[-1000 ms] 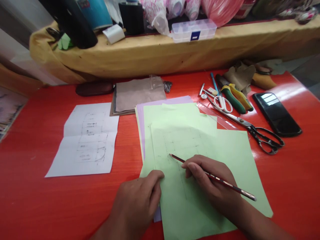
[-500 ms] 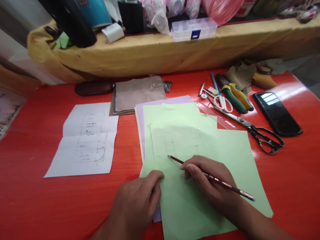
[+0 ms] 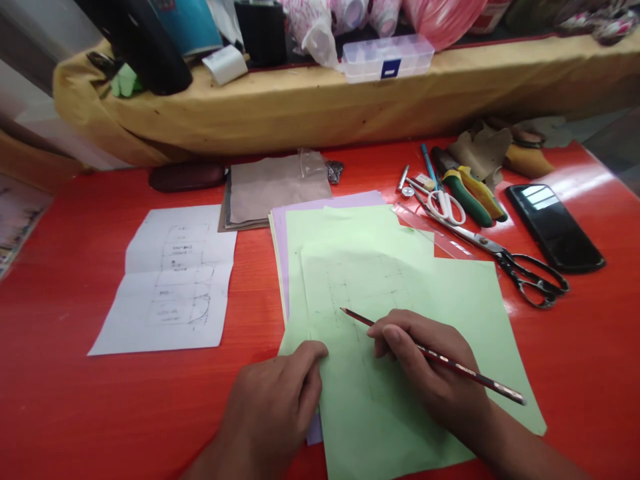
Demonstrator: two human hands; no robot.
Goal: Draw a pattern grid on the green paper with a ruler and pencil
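Observation:
Between thumb and fingers my right hand point(image 3: 430, 360) holds a dark red pencil point(image 3: 470, 375), its tip over faint pencil lines on the green paper point(image 3: 400, 427). My left hand point(image 3: 280, 393) rests at the left edge of that paper, fingers curled together; whether anything is under them is hidden. Purple sheets point(image 3: 281, 253) lie beneath the green ones. To the left, a creased white paper point(image 3: 145, 300) shows a drawn outline with small writing.
Black-handled scissors point(image 3: 500, 250), white-handled scissors point(image 3: 447, 208), green-yellow pliers point(image 3: 470, 193) and a phone point(image 3: 555, 228) lie at the right. Behind the papers are brown sheets point(image 3: 275, 190) and a dark red case point(image 3: 187, 177). A cloth-covered ledge point(image 3: 300, 107) runs along the back.
My right hand and the pencil have shifted slightly to the right, the tip a little up and right on the green paper. My left hand has stayed in place.

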